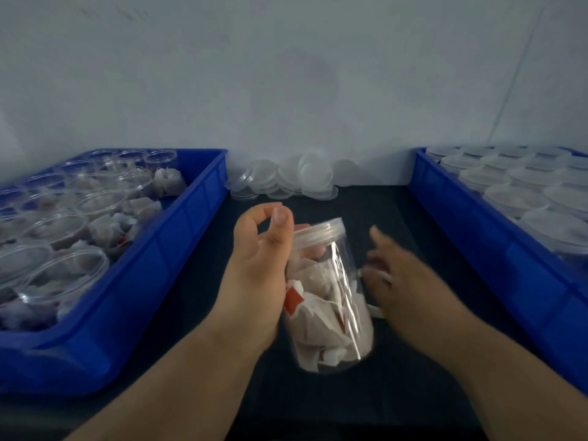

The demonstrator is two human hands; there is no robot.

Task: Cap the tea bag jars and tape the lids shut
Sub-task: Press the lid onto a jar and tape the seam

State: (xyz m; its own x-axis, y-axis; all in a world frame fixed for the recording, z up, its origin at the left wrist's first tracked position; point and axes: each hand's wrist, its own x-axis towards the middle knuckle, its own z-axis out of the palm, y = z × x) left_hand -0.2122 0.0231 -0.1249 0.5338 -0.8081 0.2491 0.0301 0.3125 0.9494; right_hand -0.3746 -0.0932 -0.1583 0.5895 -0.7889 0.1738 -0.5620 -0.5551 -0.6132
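Item: one clear tea-bag jar [331, 300], lid [318, 232] on, tilted over the dark counter [397, 393]. Our left hand [257, 268] grips its upper side, fingers curled behind it. Our right hand [394, 275], blurred, is just beside the jar; we cannot tell its grip. The blue left crate [143, 281] holds open jars, the right crate [477, 249] lidded ones. The loose lids [286, 181] lie by the wall.

clear jar [342, 275] of tea bags [321, 316] — translucent lid [318, 233] on — tilted, top leaning away.
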